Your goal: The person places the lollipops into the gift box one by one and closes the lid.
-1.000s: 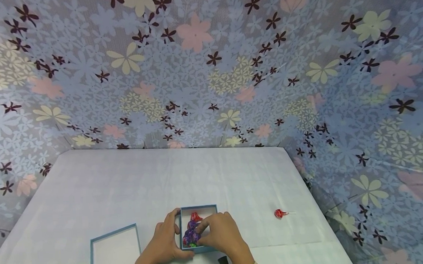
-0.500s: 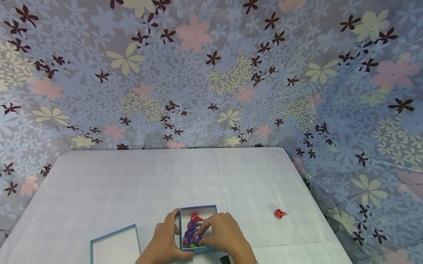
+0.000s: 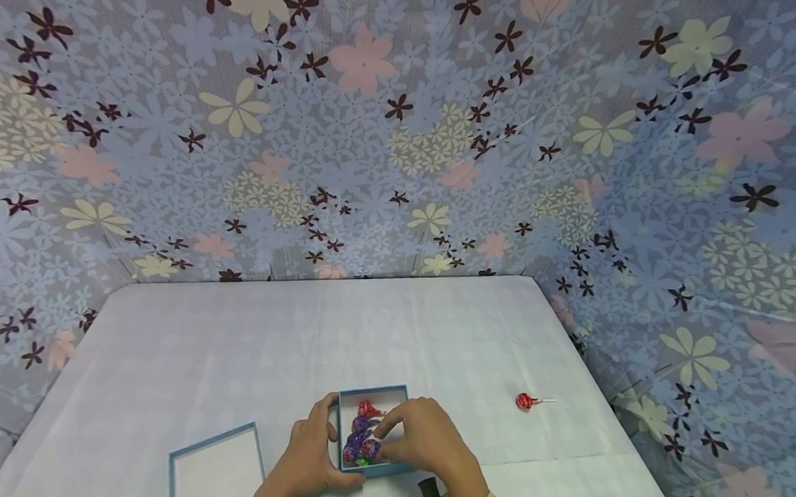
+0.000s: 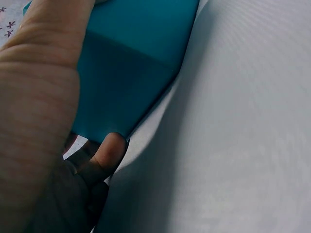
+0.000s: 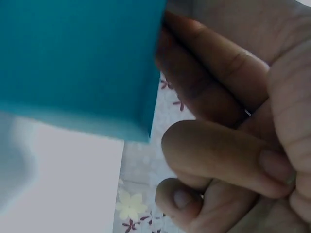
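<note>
In the head view, a light-blue open box (image 3: 377, 471) holds several wrapped lollipops (image 3: 358, 442), mostly purple, one red at the back and some green at the front. My left hand (image 3: 308, 455) grips the box's left side, thumb at the front corner and fingers along the far side. The left wrist view shows the thumb (image 4: 110, 151) against the blue wall. My right hand (image 3: 421, 435) reaches over the right wall, thumb and index finger apart beside a purple lollipop (image 3: 371, 450). Its last fingers are bent in the right wrist view; the box wall hides the fingertips there.
A blue-rimmed box lid (image 3: 170, 488) lies on the white tablecloth (image 3: 273, 342) to the left. One red lollipop (image 3: 525, 402) lies to the right, its white stick pointing right. A flowered curtain (image 3: 364, 166) stands behind the table and along its sides.
My right thumb and index finger have drawn slightly rightward, uncovering more of the purple lollipop in the box. The left hand and the box stay put.
</note>
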Demonstrator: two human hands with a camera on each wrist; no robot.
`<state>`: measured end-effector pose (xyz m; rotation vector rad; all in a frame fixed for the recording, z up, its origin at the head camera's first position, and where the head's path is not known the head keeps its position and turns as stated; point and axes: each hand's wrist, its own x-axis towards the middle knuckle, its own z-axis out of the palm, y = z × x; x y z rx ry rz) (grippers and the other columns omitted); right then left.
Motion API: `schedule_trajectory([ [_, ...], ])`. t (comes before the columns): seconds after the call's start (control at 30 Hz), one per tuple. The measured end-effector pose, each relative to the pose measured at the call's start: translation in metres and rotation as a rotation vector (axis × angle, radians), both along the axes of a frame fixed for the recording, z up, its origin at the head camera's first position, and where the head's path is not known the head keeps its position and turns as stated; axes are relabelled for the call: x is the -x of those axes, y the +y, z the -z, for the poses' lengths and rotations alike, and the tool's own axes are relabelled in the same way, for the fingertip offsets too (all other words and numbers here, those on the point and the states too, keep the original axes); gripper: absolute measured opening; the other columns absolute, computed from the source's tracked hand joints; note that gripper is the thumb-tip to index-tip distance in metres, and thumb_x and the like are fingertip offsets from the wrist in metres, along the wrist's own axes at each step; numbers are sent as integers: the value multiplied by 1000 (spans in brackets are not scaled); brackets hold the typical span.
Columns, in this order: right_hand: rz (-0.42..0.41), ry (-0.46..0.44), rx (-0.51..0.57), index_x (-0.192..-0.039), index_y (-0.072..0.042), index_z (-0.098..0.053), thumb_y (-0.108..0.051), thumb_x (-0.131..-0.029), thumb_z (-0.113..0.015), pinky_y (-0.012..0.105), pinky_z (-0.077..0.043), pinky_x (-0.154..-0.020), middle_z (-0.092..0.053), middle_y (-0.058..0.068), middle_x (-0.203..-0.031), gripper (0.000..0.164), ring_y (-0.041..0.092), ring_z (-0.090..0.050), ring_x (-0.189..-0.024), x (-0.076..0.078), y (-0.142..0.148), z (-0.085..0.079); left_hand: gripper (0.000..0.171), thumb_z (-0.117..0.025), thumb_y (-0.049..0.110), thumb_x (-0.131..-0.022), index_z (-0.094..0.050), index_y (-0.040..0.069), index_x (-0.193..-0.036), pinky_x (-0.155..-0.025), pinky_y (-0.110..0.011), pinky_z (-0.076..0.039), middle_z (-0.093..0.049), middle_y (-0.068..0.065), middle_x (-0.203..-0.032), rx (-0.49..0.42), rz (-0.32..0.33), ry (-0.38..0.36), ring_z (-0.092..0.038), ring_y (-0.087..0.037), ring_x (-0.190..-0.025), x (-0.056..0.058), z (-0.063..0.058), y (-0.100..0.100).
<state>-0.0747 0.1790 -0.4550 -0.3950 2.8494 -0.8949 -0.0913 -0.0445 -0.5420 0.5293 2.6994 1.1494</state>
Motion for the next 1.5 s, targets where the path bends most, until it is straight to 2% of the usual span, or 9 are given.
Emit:
schedule_trajectory([
  [0.17, 77, -4, 59, -88, -24, -82, -29, -74, -89, 46, -53, -88, -75, -13, -94, 16, 20, -70, -100, 6, 15, -2, 139, -93, 65, -48, -23, 9, -154, -83, -40, -42, -47, 9, -93, -7, 3, -18, -41, -23, -93, 4, 0, -2],
  [0.3, 172, 2, 76, -90, -25, -82, -31, -74, -89, 54, -51, -92, -76, -8, -102, 18, 26, -67, -110, 11, 32, -5, 139, -93, 64, -47, -24, 8, -154, -84, -41, -42, -47, 8, -93, -7, 4, -19, -41, -22, -93, 8, 0, -4],
  [0.5, 301, 20, 62, -91, -24, -82, -29, -74, -90, 53, -51, -93, -76, -6, -104, 20, 28, -67, -112, 13, 56, -5, 139, -94, 61, -47, -24, 7, -154, -86, -42, -42, -47, 8, -93, -9, 14, -18, -41, -21, -92, 13, -3, -8],
  [0.7, 404, 49, 34, -91, -26, -81, -26, -74, -90, 53, -51, -94, -76, -3, -104, 19, 30, -67, -112, 15, 98, -1, 139, -95, 60, -48, -23, 6, -154, -88, -43, -43, -47, 9, -94, -18, 6, -20, -42, -22, -94, 17, -2, -3],
  [0.97, 487, 9, -9, -98, -22, -82, -23, -78, -86, 54, -52, -87, -74, 10, -115, 20, 38, -66, -110, 18, 145, -1, 140, -94, 61, -48, -22, 5, -154, -89, -44, -41, -47, 8, -94, -17, -1, -37, -41, -22, -95, 25, -2, 4],
  [1.13, 482, -10, -53, -100, -21, -82, -23, -79, -85, 52, -52, -83, -74, 12, -113, 21, 35, -67, -104, 23, 160, 5, 140, -94, 61, -47, -23, 5, -154, -90, -44, -41, -47, 8, -94, -18, -10, -32, -41, -22, -95, 26, -1, 4],
  [1.27, 495, -40, -74, -102, -21, -81, -24, -80, -85, 56, -50, -90, -73, 13, -116, 23, 37, -66, -109, 24, 168, 10, 140, -94, 61, -48, -23, 5, -154, -90, -44, -41, -47, 9, -94, -18, -9, -37, -41, -22, -95, 25, -1, 4],
  [1.37, 505, -65, -86, -104, -20, -81, -23, -80, -84, 60, -46, -94, -69, 18, -123, 24, 43, -61, -117, 22, 174, 11, 140, -94, 62, -48, -22, 5, -154, -90, -44, -41, -47, 9, -94, -15, -7, -40, -41, -23, -96, 25, 0, 5],
  [1.5, 506, -66, -100, -107, -19, -80, -23, -81, -82, 62, -45, -95, -66, 22, -127, 26, 48, -55, -124, 20, 182, 9, 140, -94, 61, -48, -23, 4, -154, -92, -46, -40, -47, 9, -94, -18, -3, -29, -42, -22, -96, 26, 0, 5],
])
